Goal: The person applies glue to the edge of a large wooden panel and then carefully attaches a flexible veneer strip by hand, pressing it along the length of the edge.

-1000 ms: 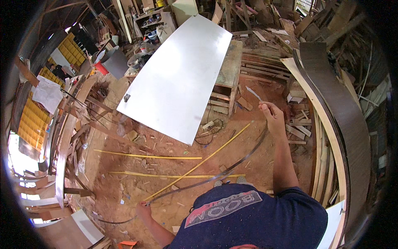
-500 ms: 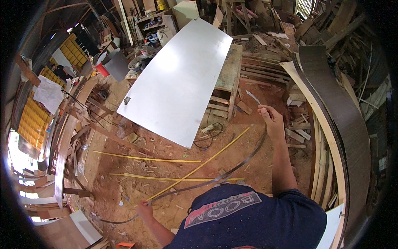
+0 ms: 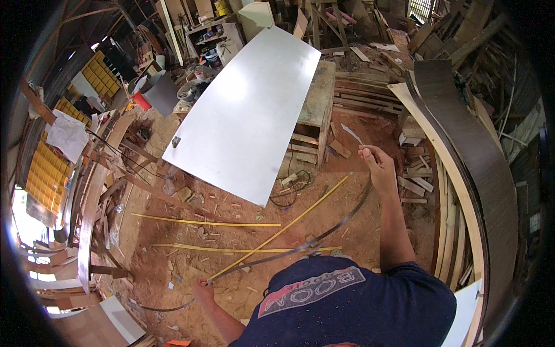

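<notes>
My left hand (image 3: 202,291), low in the view, has its fingers closed round a long dark flexible strip (image 3: 277,254). A narrow yellow strip (image 3: 289,222) slants down to the same fingers; whether it is gripped too I cannot tell. The dark strip bows across the floor and rises toward my right hand (image 3: 378,163). That hand is raised, its thumb and fingers pinching a thin, pale, pointed piece (image 3: 351,134). I cannot tell if this is the dark strip's twisted end or a separate blade. Two more yellow strips (image 3: 202,222) (image 3: 248,249) lie ahead of me.
A large white panel (image 3: 237,121) rests on a wooden workbench (image 3: 318,110) ahead, with a small dark block (image 3: 176,141) on it. Tall curved dark boards (image 3: 462,133) stand close on my right. Wood offcuts litter the earthen floor (image 3: 191,237). Timber frames (image 3: 95,202) line the left.
Both hands keep nearly the same places and grips. The view has shifted very slightly. At the far left, the distant person has moved a little.
</notes>
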`<state>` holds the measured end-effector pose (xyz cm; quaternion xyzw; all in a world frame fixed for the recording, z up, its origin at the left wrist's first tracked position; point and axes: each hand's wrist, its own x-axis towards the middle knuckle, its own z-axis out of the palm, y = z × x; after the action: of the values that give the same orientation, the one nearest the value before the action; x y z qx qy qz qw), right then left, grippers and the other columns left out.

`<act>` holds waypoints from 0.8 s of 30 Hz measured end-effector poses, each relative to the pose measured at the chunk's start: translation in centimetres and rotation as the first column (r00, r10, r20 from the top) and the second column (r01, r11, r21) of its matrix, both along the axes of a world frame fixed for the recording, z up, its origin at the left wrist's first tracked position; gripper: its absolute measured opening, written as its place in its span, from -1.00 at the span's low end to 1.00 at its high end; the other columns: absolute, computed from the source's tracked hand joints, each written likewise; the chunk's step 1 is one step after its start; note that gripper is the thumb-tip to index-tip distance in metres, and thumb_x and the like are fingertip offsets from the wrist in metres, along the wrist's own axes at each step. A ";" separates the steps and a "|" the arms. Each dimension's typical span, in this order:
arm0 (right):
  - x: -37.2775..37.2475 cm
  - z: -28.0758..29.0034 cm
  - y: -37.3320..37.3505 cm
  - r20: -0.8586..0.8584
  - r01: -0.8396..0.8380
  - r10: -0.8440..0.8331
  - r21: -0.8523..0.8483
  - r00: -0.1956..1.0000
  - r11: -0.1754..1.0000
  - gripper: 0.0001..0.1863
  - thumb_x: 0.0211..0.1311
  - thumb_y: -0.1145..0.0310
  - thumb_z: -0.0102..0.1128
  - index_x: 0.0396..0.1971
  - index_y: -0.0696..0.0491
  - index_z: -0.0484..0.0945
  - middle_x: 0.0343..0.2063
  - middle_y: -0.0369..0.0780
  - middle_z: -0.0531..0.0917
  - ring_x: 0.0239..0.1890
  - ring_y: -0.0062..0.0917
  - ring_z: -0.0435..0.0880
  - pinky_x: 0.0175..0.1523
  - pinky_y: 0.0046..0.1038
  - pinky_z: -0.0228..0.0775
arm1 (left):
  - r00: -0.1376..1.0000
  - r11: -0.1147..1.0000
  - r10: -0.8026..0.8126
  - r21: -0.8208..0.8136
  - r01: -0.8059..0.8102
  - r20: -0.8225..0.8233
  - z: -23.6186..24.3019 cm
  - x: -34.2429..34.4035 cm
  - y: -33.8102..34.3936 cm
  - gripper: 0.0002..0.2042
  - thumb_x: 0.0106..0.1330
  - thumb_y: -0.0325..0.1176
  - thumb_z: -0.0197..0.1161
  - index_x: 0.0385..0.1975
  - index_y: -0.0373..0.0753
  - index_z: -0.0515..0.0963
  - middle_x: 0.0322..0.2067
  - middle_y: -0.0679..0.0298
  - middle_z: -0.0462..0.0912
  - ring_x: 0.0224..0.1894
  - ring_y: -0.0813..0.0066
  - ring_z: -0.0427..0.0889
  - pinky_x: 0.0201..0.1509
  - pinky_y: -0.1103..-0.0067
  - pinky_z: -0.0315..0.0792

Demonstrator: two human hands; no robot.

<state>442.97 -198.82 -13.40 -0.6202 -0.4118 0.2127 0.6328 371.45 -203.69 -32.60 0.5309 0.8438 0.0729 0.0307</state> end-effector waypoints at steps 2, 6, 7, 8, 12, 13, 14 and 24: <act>0.1 -0.1 -0.2 0.013 0.005 -0.005 0.005 1.000 1.000 -0.63 0.52 0.16 0.20 -0.02 0.19 0.67 -0.21 -0.29 0.72 -0.10 -0.62 0.61 0.07 -0.51 0.42 | 1.000 1.000 -0.011 0.023 0.011 0.002 -0.1 0.0 0.1 -0.74 0.10 -0.12 0.56 -0.38 -0.10 0.67 -0.40 0.04 0.74 -0.27 -0.06 0.72 -0.24 0.12 0.55; -0.2 0.0 -0.4 -0.001 -0.006 0.006 0.010 1.000 1.000 -0.64 0.52 0.16 0.20 -0.03 0.19 0.68 -0.21 -0.30 0.72 -0.09 -0.62 0.62 0.08 -0.51 0.42 | 1.000 1.000 0.006 0.026 -0.006 0.008 -0.9 -0.8 -0.4 -0.73 0.09 -0.11 0.57 -0.37 -0.09 0.67 -0.42 0.02 0.73 -0.28 -0.08 0.71 -0.24 0.11 0.54; -0.2 0.0 -0.5 0.011 -0.004 0.004 0.009 1.000 1.000 -0.64 0.52 0.16 0.19 -0.03 0.19 0.68 -0.21 -0.30 0.72 -0.09 -0.62 0.63 0.08 -0.50 0.43 | 1.000 1.000 -0.006 0.025 0.006 0.007 -1.0 -0.8 -0.4 -0.73 0.09 -0.11 0.57 -0.37 -0.10 0.67 -0.41 0.03 0.73 -0.28 -0.08 0.71 -0.24 0.11 0.54; -0.1 -0.1 -0.6 0.023 -0.001 0.001 0.008 1.000 1.000 -0.64 0.52 0.16 0.19 -0.03 0.19 0.68 -0.21 -0.30 0.73 -0.08 -0.62 0.63 0.09 -0.50 0.43 | 1.000 1.000 -0.017 0.024 0.017 0.006 -1.0 -0.8 -0.4 -0.73 0.09 -0.11 0.57 -0.37 -0.10 0.67 -0.41 0.03 0.73 -0.28 -0.08 0.71 -0.23 0.12 0.54; 0.0 -0.5 -0.6 0.001 -0.012 0.012 0.008 1.000 1.000 -0.64 0.52 0.17 0.19 -0.02 0.18 0.68 -0.19 -0.29 0.73 -0.07 -0.60 0.64 0.10 -0.48 0.44 | 0.998 0.998 -0.045 0.032 0.047 -0.046 -1.4 -1.1 -0.7 -0.72 0.08 -0.11 0.58 -0.37 -0.10 0.68 -0.40 0.03 0.73 -0.27 -0.06 0.71 -0.21 0.14 0.54; -0.1 -0.5 -0.6 -0.021 -0.021 0.021 0.020 1.000 1.000 -0.64 0.52 0.18 0.19 -0.01 0.18 0.68 -0.19 -0.29 0.73 -0.07 -0.60 0.64 0.10 -0.48 0.44 | 0.999 0.999 -0.033 0.014 0.033 -0.030 -1.6 -1.4 -0.7 -0.72 0.08 -0.12 0.58 -0.37 -0.10 0.68 -0.39 0.04 0.73 -0.26 -0.05 0.71 -0.20 0.15 0.54; -0.2 -0.5 -0.5 -0.043 -0.030 0.031 0.033 0.999 0.999 -0.65 0.52 0.19 0.19 -0.01 0.19 0.68 -0.19 -0.29 0.73 -0.08 -0.60 0.64 0.10 -0.48 0.44 | 1.000 1.000 -0.020 -0.003 0.020 -0.014 -1.8 -1.8 -1.0 -0.73 0.07 -0.13 0.58 -0.36 -0.10 0.68 -0.38 0.05 0.74 -0.25 -0.03 0.71 -0.19 0.17 0.55; -0.3 -0.4 -1.1 -0.014 -0.011 0.011 -0.030 1.000 0.999 -0.66 0.53 0.20 0.17 -0.02 0.19 0.68 -0.19 -0.29 0.72 -0.09 -0.61 0.63 0.10 -0.49 0.43 | 1.000 1.000 0.004 -0.016 -0.005 -0.021 -0.2 0.6 -1.4 -0.75 0.09 -0.23 0.58 -0.36 -0.16 0.66 -0.37 0.13 0.73 -0.23 0.06 0.72 -0.18 0.21 0.57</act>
<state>442.71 -199.89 -13.84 -0.6260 -0.4076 0.2267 0.6250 372.03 -205.05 -32.78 0.5294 0.8458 0.0608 0.0260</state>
